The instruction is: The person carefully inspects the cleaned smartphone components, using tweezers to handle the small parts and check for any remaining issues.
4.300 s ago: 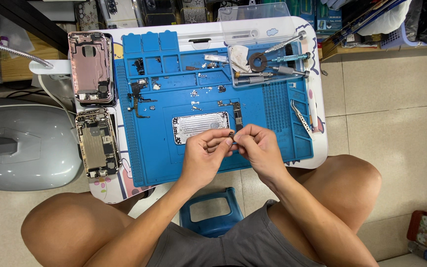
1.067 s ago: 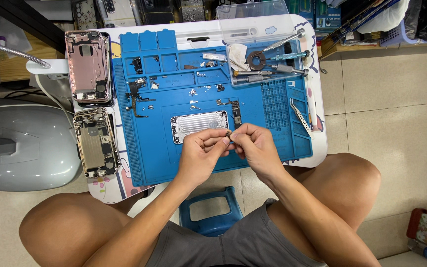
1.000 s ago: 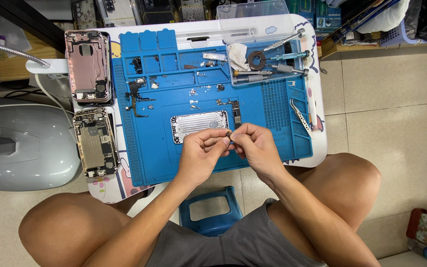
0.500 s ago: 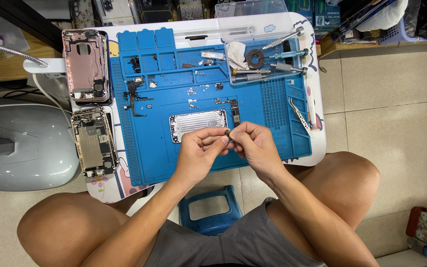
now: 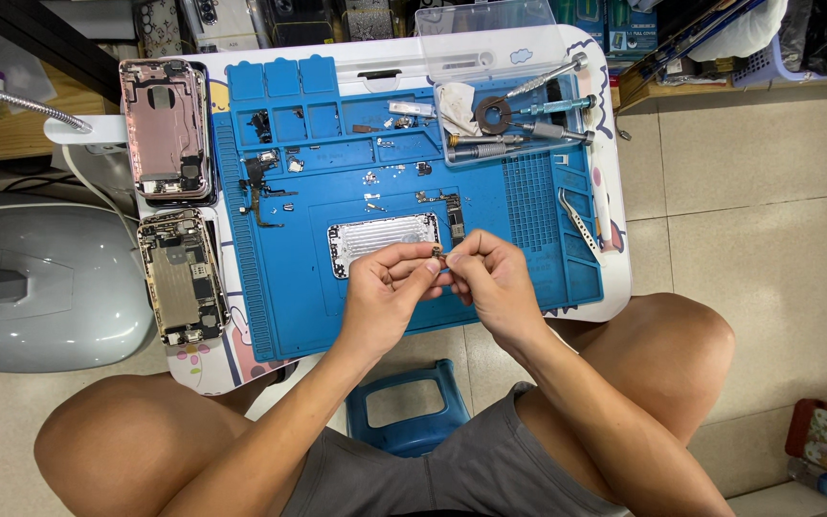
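In the head view, the only view here, both hands sit just below the middle of the frame, over the lower edge of the blue work mat [image 5: 279, 316]. Compared with the pictures from a few seconds back, almost nothing has shifted: the hands have stayed joined at the fingertips in the same spot, and the parts on the mat lie as they did, so the fiddly work on the little piece appears to be still under way rather than finished. The left hand [image 5: 387, 292] has its fingertips pressed together in a pinch on a small component [image 5: 437, 253], and the right hand [image 5: 490, 280] pinches the same piece from the other side, the thumbs and forefingers of both touching it. The component is tiny, dark with a metallic glint; its exact form is too small to tell. It is held just below the silver metal plate [image 5: 380, 236] in the centre of the mat. At the left of the frame two opened phone bodies lie on the white desk [image 5: 614, 278], a pinkish one [image 5: 167, 129] above a gold-toned one [image 5: 182, 278]. At the upper right, screwdrivers [image 5: 519, 134] rest in a clear tray, and tweezers [image 5: 578, 222] lie at the right edge of the mat.
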